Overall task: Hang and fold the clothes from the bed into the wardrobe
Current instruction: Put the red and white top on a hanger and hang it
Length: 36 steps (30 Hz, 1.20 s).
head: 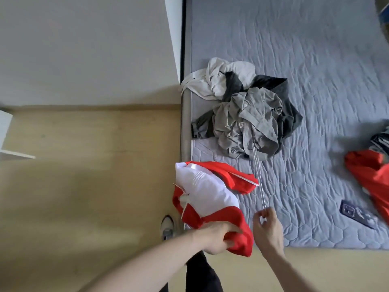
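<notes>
Pickup step: left hand grips the red-and-white fabric garment; right hand pinches a thin metal wire hanger toward twelve o'clock. Next, threading it calls for opening the neck.

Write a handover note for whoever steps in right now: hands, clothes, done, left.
Left hand grips the red and white garment at the bed's near corner. Right hand pinches a thin pale cord running up into the grey clothes pile. White garment lies behind that pile, another red garment at the right edge. No wardrobe interior in view, nothing seen hung or folded. Left: every item.
</notes>
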Each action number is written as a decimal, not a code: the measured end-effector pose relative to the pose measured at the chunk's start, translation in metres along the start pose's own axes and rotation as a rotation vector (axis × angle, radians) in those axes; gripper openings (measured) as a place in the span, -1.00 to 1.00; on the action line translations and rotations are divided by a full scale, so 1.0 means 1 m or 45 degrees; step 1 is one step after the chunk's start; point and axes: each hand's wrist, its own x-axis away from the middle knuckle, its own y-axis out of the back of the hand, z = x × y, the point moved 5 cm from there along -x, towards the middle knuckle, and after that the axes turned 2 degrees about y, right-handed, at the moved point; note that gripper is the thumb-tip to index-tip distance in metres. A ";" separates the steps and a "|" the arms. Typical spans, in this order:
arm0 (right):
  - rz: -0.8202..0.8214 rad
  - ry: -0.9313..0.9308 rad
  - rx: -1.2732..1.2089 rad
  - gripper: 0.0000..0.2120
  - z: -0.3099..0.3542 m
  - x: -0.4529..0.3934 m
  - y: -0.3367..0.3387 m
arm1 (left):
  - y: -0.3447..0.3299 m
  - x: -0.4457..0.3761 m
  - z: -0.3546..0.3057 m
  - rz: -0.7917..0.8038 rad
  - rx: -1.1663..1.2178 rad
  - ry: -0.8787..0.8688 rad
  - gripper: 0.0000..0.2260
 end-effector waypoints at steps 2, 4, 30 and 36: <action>0.020 0.015 0.034 -0.78 -0.008 -0.009 -0.016 | -0.016 -0.017 0.039 0.101 0.025 0.207 -0.49; 0.050 0.016 0.049 -0.78 -0.015 -0.013 -0.034 | -0.012 -0.030 0.077 -0.056 0.137 0.332 -0.68; 0.177 0.319 -0.292 -0.67 0.069 0.064 -0.047 | 0.102 0.104 0.102 -1.170 0.822 0.035 -0.81; 0.273 0.611 -0.404 -0.69 0.172 0.121 0.001 | 0.196 0.255 -0.003 -0.972 0.144 -0.234 -0.67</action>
